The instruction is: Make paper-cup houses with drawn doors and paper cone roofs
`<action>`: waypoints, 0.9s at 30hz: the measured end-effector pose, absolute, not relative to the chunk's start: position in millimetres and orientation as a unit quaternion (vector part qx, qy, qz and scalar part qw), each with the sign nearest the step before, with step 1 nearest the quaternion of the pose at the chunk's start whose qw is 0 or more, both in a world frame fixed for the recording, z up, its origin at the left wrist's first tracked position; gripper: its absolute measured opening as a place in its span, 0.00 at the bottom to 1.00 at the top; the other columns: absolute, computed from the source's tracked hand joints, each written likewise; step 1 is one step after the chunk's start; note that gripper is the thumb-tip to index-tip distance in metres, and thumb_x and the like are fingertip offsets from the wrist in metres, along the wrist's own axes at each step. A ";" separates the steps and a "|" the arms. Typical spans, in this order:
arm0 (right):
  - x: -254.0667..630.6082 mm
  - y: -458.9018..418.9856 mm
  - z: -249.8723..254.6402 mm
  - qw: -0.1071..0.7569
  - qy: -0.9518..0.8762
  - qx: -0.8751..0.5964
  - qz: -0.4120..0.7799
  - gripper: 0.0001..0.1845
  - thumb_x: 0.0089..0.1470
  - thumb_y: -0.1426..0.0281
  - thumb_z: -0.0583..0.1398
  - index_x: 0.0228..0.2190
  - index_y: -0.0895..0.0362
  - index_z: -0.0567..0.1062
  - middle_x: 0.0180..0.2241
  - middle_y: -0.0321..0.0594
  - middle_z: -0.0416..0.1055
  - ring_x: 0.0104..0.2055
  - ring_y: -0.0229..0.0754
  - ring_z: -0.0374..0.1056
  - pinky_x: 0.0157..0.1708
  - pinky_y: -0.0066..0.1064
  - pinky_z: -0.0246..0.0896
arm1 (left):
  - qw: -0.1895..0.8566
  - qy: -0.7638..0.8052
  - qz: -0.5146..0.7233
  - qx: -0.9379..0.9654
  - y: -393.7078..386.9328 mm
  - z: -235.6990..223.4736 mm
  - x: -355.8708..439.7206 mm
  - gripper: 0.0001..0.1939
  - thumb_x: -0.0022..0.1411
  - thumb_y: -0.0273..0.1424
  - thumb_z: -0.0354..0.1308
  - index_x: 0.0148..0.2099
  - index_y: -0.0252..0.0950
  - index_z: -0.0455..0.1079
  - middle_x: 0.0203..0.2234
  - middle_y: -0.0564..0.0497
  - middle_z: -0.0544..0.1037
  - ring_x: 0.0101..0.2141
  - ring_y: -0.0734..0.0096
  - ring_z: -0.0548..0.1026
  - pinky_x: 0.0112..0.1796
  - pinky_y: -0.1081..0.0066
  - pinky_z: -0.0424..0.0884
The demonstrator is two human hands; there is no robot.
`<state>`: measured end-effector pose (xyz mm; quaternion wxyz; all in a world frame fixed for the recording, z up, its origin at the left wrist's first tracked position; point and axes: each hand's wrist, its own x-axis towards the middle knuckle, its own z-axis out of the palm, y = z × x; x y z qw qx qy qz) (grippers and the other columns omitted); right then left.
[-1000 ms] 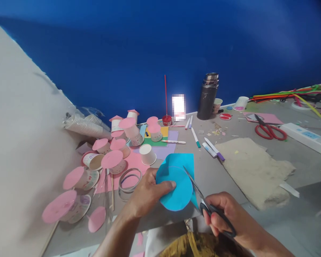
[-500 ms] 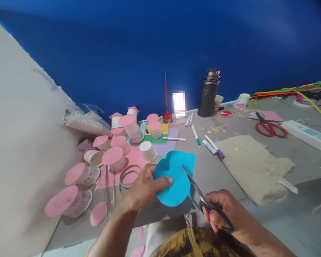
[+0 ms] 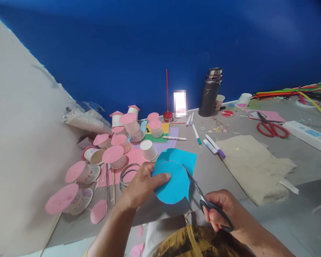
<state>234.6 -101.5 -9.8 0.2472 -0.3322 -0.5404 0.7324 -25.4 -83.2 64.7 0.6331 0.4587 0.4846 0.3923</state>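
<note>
A sheet of bright blue paper [image 3: 173, 185] with a circle outlined on it is pinched in my left hand [image 3: 147, 180], thumb on top at the circle's left part. My right hand [image 3: 219, 210] holds black-handled scissors [image 3: 196, 185], fingers through the loops. The blades lie along the circle's right edge, their tip near its upper right. Paper outside the outline is still joined at the top, and a cut strip hangs at the lower right. Just beyond my left hand stands an upturned white paper cup [image 3: 148, 150].
Paper cups with pink discs [image 3: 113, 155] crowd the left side, beside a tape roll [image 3: 127, 176]. Several markers [image 3: 214, 144] lie mid-table. A beige cloth [image 3: 254, 164], red-handled scissors [image 3: 271, 128] and a white power strip [image 3: 307, 134] are to the right. A dark flask [image 3: 210, 94] stands behind.
My left hand has turned the blue paper slightly and shifted it a little left and up. The scissors stay almost in place at the circle's edge.
</note>
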 end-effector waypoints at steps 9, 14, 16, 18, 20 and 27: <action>236.5 -100.4 -3.7 0.238 -0.544 -0.313 0.741 0.38 0.43 0.35 0.66 0.24 0.61 0.73 0.19 0.35 0.65 0.19 0.30 0.54 0.23 0.26 0.50 | 0.638 0.492 0.361 0.470 -79.9 69.8 -24.1 0.15 0.49 0.41 0.72 0.30 0.32 0.80 0.21 0.50 0.79 0.23 0.70 0.75 0.26 0.73 0.73; 236.6 -100.1 -4.6 0.253 -0.543 -0.305 0.740 0.36 0.45 0.37 0.67 0.24 0.61 0.74 0.18 0.34 0.64 0.20 0.31 0.56 0.23 0.26 0.50 | 0.636 0.490 0.341 0.489 -81.8 72.4 -22.9 0.13 0.50 0.39 0.70 0.29 0.33 0.80 0.23 0.50 0.79 0.22 0.73 0.73 0.25 0.75 0.71; 236.8 -100.1 -4.8 0.254 -0.546 -0.304 0.738 0.36 0.45 0.37 0.67 0.24 0.61 0.74 0.18 0.34 0.64 0.20 0.31 0.56 0.22 0.26 0.50 | 0.634 0.495 0.335 0.490 -82.2 71.9 -23.0 0.13 0.50 0.39 0.69 0.28 0.33 0.79 0.23 0.50 0.80 0.23 0.72 0.73 0.25 0.74 0.71; 237.2 -100.3 -3.9 0.249 -0.548 -0.303 0.739 0.36 0.45 0.37 0.67 0.24 0.61 0.74 0.18 0.34 0.65 0.19 0.30 0.54 0.22 0.26 0.50 | 0.634 0.497 0.333 0.490 -82.3 71.0 -23.3 0.12 0.50 0.39 0.69 0.28 0.33 0.80 0.24 0.49 0.80 0.24 0.71 0.74 0.26 0.73 0.72; 237.5 -100.8 -2.4 0.246 -0.545 -0.303 0.742 0.36 0.45 0.37 0.67 0.24 0.61 0.74 0.18 0.35 0.65 0.19 0.30 0.53 0.22 0.26 0.50 | 0.633 0.499 0.333 0.489 -82.4 70.5 -23.8 0.12 0.50 0.39 0.69 0.29 0.33 0.80 0.24 0.49 0.81 0.24 0.70 0.75 0.27 0.73 0.73; 236.6 -100.4 -3.2 0.248 -0.537 -0.300 0.748 0.36 0.45 0.38 0.68 0.25 0.62 0.75 0.19 0.36 0.67 0.19 0.29 0.53 0.21 0.25 0.49 | 0.631 0.499 0.335 0.491 -83.1 72.5 -24.3 0.11 0.50 0.38 0.69 0.29 0.33 0.81 0.24 0.49 0.81 0.24 0.70 0.75 0.27 0.73 0.73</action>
